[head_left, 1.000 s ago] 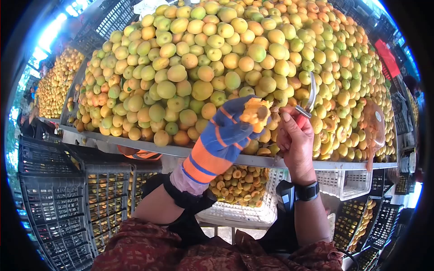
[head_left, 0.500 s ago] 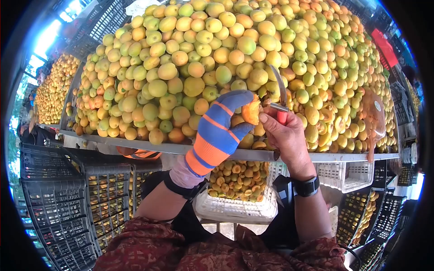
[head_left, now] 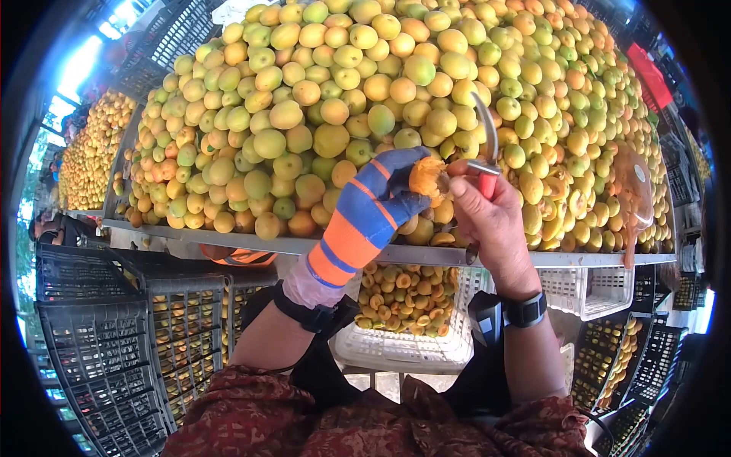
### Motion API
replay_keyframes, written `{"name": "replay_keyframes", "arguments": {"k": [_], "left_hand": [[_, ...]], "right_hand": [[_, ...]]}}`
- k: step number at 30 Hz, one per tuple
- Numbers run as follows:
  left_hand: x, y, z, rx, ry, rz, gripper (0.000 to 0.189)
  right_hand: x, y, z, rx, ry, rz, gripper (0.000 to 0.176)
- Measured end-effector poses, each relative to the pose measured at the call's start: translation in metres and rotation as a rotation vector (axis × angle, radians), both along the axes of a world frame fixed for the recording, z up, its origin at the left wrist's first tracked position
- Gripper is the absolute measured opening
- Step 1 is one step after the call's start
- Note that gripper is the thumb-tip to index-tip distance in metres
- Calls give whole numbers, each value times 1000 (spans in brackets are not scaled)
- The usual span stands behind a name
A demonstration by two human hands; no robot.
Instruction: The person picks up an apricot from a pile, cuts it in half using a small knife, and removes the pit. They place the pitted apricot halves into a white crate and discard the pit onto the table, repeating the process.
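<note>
My left hand (head_left: 364, 209), in a blue and orange striped glove, grips a cut apricot (head_left: 426, 177) with its torn orange flesh facing right. In my bare right hand (head_left: 495, 228) is a curved knife (head_left: 489, 135) with a red handle; its blade points up and away from me. The right thumb and forefinger are right at the apricot's open side. Both hands are above the near edge of a metal-rimmed table (head_left: 365, 254), in front of a large heap of whole apricots (head_left: 304, 114).
Below the table edge, a white crate (head_left: 403, 350) contains halved apricots. Black crates (head_left: 99, 343) stand at the left, more at the right. Some cut pieces (head_left: 560, 198) lie on the heap's right side, near a brownish plastic bag (head_left: 633, 186). Another white crate (head_left: 601, 289) sits under the right edge.
The apricot has turned in my left hand, showing more of its ragged flesh. My right hand and the knife have shifted slightly right.
</note>
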State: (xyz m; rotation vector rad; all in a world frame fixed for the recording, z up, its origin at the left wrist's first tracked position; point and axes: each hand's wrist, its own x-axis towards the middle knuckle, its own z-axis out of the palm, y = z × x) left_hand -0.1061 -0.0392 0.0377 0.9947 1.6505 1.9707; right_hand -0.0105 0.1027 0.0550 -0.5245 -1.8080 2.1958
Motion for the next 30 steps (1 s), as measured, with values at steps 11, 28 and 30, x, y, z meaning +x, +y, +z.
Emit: {"name": "replay_keyframes", "arguments": {"k": [11, 28, 30], "left_hand": [[0, -2, -8, -39, -321, -129, 41], [-13, -11, -23, 76, -844, -295, 27], [-13, -14, -24, 68, -801, -250, 28]], "right_hand": [[-2, 7, -8, -260, -1, 210, 31], [3, 12, -17, 581, 322, -50, 27], [3, 15, -20, 745, 346, -5, 25]]}}
